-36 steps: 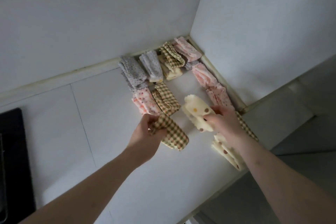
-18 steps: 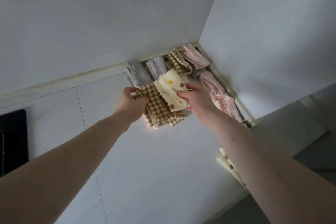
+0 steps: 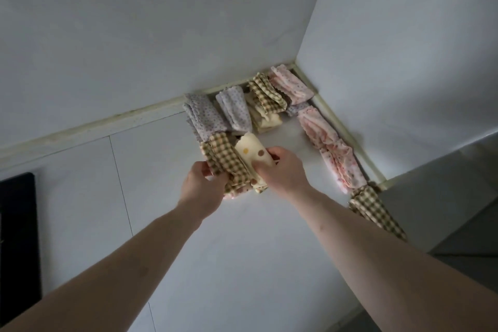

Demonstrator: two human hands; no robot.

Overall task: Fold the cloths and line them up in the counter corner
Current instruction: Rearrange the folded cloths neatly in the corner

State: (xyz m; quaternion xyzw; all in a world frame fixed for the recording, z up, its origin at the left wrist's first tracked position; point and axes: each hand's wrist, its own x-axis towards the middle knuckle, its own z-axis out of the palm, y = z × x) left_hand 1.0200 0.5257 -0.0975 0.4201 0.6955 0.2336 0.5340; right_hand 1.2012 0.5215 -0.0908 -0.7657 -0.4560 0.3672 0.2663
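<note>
Evidently two folded cloths were being set into the second row: the checked cloth (image 3: 225, 159) gripped by the left hand (image 3: 200, 186), the dotted cream cloth (image 3: 252, 152) by the right hand (image 3: 283, 172); release and straightening seemed due next.

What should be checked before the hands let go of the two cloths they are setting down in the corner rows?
1. Left hand has a grip on the checked cloth: ok.
2. Right hand has a grip on the cream dotted cloth: ok.
3. Both cloths are folded: ok.
4. Both lie flat on the counter: cannot tell, the hands hide their near ends.
5. They line up next to the grey dotted cloth in the back row: ok.
6. Bare counter to the right for more cloths: ok.
</note>
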